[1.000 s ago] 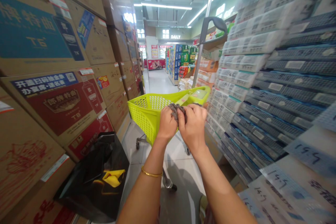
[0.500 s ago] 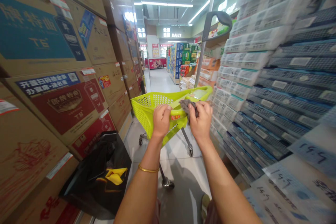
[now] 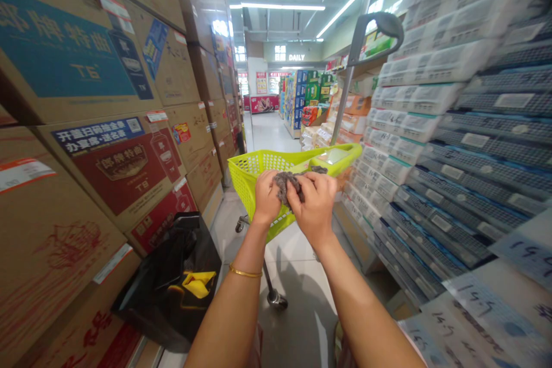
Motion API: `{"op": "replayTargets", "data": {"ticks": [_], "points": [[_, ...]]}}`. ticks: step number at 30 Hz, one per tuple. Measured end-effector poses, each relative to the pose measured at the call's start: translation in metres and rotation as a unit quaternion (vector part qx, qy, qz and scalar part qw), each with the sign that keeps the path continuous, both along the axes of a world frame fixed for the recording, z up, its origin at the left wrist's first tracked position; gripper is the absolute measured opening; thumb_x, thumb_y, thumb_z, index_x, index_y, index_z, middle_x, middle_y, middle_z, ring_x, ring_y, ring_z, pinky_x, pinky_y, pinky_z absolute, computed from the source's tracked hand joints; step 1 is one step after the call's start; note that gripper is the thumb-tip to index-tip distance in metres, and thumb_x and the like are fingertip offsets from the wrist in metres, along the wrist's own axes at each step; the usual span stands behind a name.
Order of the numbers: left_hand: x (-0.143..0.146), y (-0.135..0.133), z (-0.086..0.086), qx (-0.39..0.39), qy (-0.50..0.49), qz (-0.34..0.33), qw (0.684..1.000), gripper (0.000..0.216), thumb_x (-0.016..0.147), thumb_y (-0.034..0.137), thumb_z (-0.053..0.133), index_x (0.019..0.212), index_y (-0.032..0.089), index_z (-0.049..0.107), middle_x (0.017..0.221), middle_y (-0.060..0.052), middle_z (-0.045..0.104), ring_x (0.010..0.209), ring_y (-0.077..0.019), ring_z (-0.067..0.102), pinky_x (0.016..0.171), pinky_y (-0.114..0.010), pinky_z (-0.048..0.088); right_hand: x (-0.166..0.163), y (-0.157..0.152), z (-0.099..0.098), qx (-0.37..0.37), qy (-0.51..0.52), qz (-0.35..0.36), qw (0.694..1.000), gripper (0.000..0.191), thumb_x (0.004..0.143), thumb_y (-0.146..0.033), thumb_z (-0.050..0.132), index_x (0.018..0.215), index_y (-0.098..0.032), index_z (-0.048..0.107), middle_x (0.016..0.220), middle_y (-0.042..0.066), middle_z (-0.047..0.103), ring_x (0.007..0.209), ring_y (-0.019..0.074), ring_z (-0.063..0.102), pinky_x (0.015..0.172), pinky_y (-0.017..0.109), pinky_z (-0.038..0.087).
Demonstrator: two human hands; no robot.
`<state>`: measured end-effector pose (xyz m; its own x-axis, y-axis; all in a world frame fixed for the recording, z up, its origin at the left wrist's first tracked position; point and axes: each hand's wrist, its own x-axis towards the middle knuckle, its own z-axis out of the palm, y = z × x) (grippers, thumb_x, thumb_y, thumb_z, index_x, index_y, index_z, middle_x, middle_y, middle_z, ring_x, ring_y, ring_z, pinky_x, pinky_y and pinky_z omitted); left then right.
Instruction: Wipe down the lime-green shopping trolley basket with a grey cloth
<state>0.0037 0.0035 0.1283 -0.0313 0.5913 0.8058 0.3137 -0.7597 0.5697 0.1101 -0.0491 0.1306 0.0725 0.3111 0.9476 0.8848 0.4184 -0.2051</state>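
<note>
A crumpled grey-brown cloth (image 3: 286, 184) is gripped between both my hands, held just above the near rim of a lime-green shopping cart (image 3: 259, 172). My left hand (image 3: 266, 198) is closed on the cloth's left side; a gold bangle sits on that forearm. My right hand (image 3: 314, 204) is closed on its right side, fingers bunched over the cloth. The cart's grey handle pole (image 3: 351, 83) rises at the right of the basket.
Stacked cardboard cartons (image 3: 107, 144) wall the left side of the aisle. Packs of tissue (image 3: 448, 126) fill the shelves on the right. A black bag with something yellow (image 3: 176, 276) lies on the floor at the left. The tiled aisle runs ahead to distant displays.
Half a second ago my left hand was on the cart's rim and only the right held the cloth; now both hands are together on the cloth again. The view shifted slightly.
</note>
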Motion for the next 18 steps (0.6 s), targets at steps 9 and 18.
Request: {"op": "replayTargets", "data": {"ticks": [9, 18], "points": [[0.006, -0.007, 0.002, 0.004, 0.034, 0.047, 0.998, 0.036, 0.089, 0.036, 0.034, 0.059, 0.02, 0.045, 0.065, -0.002, 0.052, 0.07, -0.0158, 0.05, 0.07, -0.028, 0.038, 0.048, 0.023, -0.002, -0.022, 0.142, -0.021, 0.989, 0.023, 0.084, -0.036, 0.047, 0.077, -0.019, 0.061, 0.086, 0.005, 0.054, 0.086, 0.0184, 0.046, 0.079, 0.033, 0.036], [0.012, -0.003, -0.005, 0.02, 0.028, 0.078, 0.996, 0.04, 0.091, 0.039, 0.026, 0.059, 0.021, 0.04, 0.065, -0.003, 0.051, 0.068, -0.017, 0.047, 0.069, -0.03, 0.037, -0.002, -0.004, 0.006, -0.036, 0.048, -0.011, 0.998, 0.02, 0.084, -0.033, 0.049, 0.086, -0.019, 0.063, 0.092, 0.007, 0.06, 0.092, 0.0195, 0.046, 0.088, 0.037, 0.032]]}}
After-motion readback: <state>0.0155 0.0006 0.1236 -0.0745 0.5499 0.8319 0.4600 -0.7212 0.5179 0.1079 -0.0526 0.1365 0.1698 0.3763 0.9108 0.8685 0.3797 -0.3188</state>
